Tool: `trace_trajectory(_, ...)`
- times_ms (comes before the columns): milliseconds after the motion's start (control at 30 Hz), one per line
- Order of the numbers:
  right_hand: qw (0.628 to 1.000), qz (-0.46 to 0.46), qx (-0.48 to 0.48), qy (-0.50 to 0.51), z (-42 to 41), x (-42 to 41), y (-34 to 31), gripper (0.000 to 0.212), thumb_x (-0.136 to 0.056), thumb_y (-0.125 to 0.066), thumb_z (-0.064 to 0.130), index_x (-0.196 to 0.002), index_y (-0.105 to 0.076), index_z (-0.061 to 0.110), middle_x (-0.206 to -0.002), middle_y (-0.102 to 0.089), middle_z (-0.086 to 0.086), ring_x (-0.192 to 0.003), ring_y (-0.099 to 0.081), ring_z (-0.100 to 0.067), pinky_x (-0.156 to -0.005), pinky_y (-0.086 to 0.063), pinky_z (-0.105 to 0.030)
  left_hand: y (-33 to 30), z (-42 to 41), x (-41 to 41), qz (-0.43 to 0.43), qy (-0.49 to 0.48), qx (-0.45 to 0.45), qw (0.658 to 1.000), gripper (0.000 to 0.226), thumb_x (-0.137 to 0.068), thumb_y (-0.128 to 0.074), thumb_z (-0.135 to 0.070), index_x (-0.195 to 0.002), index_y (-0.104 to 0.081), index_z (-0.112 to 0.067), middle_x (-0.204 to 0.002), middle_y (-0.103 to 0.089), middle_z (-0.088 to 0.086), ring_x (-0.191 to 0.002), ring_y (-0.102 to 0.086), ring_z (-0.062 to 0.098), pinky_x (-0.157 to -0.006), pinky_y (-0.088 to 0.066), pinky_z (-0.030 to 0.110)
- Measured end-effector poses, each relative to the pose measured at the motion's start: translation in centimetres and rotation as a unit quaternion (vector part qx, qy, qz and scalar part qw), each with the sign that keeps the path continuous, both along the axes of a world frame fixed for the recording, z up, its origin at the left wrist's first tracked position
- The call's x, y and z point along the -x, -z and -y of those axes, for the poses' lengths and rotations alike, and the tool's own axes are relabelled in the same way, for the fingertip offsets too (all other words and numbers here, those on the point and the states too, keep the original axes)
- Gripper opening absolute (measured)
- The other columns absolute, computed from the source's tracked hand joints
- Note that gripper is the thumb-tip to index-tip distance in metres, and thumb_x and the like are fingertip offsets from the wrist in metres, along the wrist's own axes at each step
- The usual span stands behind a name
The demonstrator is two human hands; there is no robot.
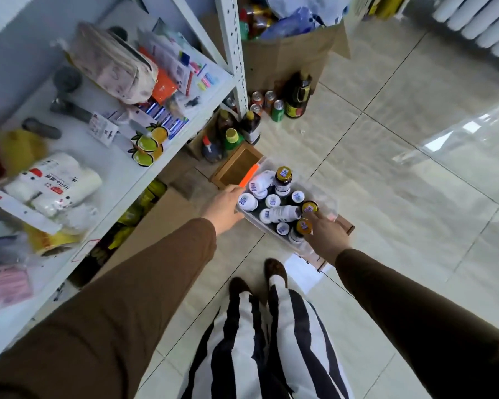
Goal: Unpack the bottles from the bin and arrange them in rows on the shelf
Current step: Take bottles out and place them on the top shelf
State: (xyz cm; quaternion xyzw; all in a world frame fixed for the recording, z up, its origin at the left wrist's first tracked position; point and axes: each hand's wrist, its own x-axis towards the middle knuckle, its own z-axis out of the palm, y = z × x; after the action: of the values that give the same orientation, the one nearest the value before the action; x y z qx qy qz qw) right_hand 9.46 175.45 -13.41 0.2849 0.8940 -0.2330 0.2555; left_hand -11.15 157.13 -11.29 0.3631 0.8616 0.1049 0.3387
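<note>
A clear bin (264,224) full of bottles (272,200) sits on the floor (401,182), and the white shelf (121,165) stands at its 9 o'clock. The left hand (224,208) holds the bin's rim at 9 o'clock, fingers on top and thumb below. The right hand (326,233) reaches in at 4 o'clock, and its fingers curl round a gold-lid bottle (304,226) standing by the near wall.

a floral pouch (113,64) lies near lemon stickers (147,142); drink cans (271,102) (one green) stand by a cardboard box (285,59).
</note>
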Motion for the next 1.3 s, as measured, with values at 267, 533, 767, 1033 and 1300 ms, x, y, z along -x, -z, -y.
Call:
trace_trajectory(267,0.993,-0.012,-0.078,-0.088,1.2,0.4,3.7,0.047,-0.087,-0.063,0.017,-0.132,-0.05,0.019,-0.12,-0.046,-0.006,-0.077,-0.066,-0.03,-0.05,-0.038,-0.032,5.3,-1.6,-0.4,-0.023,0.022,0.04,0.999,0.062,-0.087,-0.071,-0.021,-0.141,-0.042,-0.014,-0.136,-0.039,0.007,-0.113,-0.059,0.035,-0.091,-0.05,0.046)
trace_trajectory(533,0.996,-0.075,-0.034,-0.028,0.4,1.2,2.5,0.041,-0.088,-0.061,0.011,-0.128,-0.053,0.015,-0.127,-0.048,-0.007,-0.108,-0.052,-0.029,-0.081,-0.05,-0.038,5.3,-2.3,-0.3,-0.03,-0.047,0.019,0.998,0.039,-0.089,-0.06,-0.003,-0.127,-0.053,-0.006,-0.127,-0.042,0.012,-0.1,-0.059,0.036,-0.089,-0.047,0.042)
trace_trajectory(767,0.979,-0.163,0.089,0.086,-2.2,7.5,-7.2,0.046,-0.083,-0.064,0.019,-0.127,-0.054,0.019,-0.109,-0.066,-0.012,-0.102,-0.057,-0.033,-0.084,-0.05,-0.038,-5.2,-0.3,3.4,0.052,-0.171,-0.048,0.983,0.038,-0.089,-0.066,-0.022,-0.125,-0.051,-0.019,-0.123,-0.059,0.005,-0.102,-0.056,0.022,-0.086,-0.043,0.03)
trace_trajectory(1033,0.945,-0.288,0.15,0.033,-1.2,16.1,-21.9,0.035,-0.083,-0.072,0.022,-0.113,-0.055,0.02,-0.099,-0.061,0.002,-0.089,-0.057,-0.017,-0.076,-0.042,-0.028,-21.3,4.1,8.6,-0.001,-0.22,-0.156,0.963,0.046,-0.093,-0.062,-0.037,-0.133,-0.053,-0.017,-0.132,-0.059,0.008,-0.118,-0.057,0.026,-0.099,-0.046,0.039)
trace_trajectory(1300,0.891,-0.365,0.25,-0.101,3.3,20.9,-35.6,0.029,-0.091,-0.066,0.011,-0.12,-0.058,0.014,-0.11,-0.064,-0.004,-0.094,-0.06,-0.007,-0.086,-0.046,-0.016,-34.1,10.2,8.9,-0.088,-0.256,-0.237,0.933,0.039,-0.093,-0.06,-0.036,-0.13,-0.056,-0.026,-0.127,-0.064,0.0,-0.106,-0.064,0.019,-0.086,-0.053,0.035)
